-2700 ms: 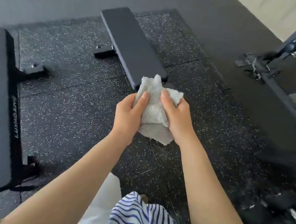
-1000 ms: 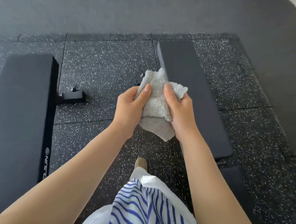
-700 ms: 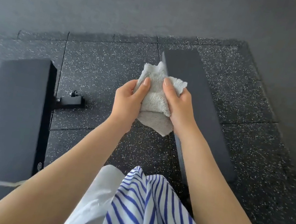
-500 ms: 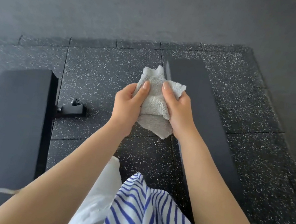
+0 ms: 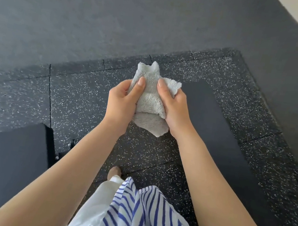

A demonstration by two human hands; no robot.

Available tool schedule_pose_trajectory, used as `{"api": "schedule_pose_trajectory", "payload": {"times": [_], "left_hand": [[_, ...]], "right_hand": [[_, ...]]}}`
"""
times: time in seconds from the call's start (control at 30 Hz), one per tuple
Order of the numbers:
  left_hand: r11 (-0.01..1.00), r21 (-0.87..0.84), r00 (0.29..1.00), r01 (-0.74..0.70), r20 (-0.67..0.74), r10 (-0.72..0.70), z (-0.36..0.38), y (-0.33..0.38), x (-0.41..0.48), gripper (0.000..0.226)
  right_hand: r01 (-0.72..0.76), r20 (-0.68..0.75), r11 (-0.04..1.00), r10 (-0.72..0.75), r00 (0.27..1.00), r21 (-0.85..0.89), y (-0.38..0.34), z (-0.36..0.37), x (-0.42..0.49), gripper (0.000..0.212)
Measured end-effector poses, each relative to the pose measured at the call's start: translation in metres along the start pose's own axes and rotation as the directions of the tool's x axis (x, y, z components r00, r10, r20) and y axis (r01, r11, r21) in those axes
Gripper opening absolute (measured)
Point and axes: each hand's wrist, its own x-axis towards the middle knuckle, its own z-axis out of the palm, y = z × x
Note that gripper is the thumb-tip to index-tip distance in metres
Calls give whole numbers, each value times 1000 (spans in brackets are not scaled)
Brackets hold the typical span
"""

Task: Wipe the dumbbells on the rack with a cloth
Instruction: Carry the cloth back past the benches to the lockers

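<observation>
A bunched grey terry cloth (image 5: 150, 101) hangs in front of me at mid-frame, gripped from both sides. My left hand (image 5: 121, 102) clasps its left side with the thumb pressed on the front. My right hand (image 5: 174, 107) clasps its right side the same way. A loose corner of the cloth droops below the hands. No dumbbells and no rack appear in this view.
Two black padded benches flank me: one at the lower left (image 5: 9, 161), one running along the right (image 5: 216, 136). Below is speckled black rubber flooring (image 5: 80, 98), with plain grey floor (image 5: 120, 12) beyond. My striped shirt fills the bottom.
The view has swung left and forward across the floor: the rack and dumbbells at the right edge have left the frame. Both hands keep the same hold on the cloth.
</observation>
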Motion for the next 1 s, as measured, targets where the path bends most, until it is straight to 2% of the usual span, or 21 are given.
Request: {"api": "schedule_pose_trajectory", "payload": {"times": [0.17,0.3,0.43,0.87,1.0], "left_hand": [[999,43,994,19,108,-24,-24,21,59,27],[992,122,983,35,176,-57,-31,24,100,26],[990,118,974,78,201,-101,-23,25,143,28],[986,143,969,86,217,-116,65,62,357,33],[990,115,956,82,270,-111,101,81,421,42]], "right_hand": [[-3,-91,1000,4,996,17,-12,31,46,36],[-13,-122,999,17,992,29,-13,40,77,36],[-19,-184,999,26,983,40,-15,39,114,34],[15,-266,994,14,964,107,-62,-8,332,37],[53,-278,990,-14,960,130,-90,-32,395,36]]}}
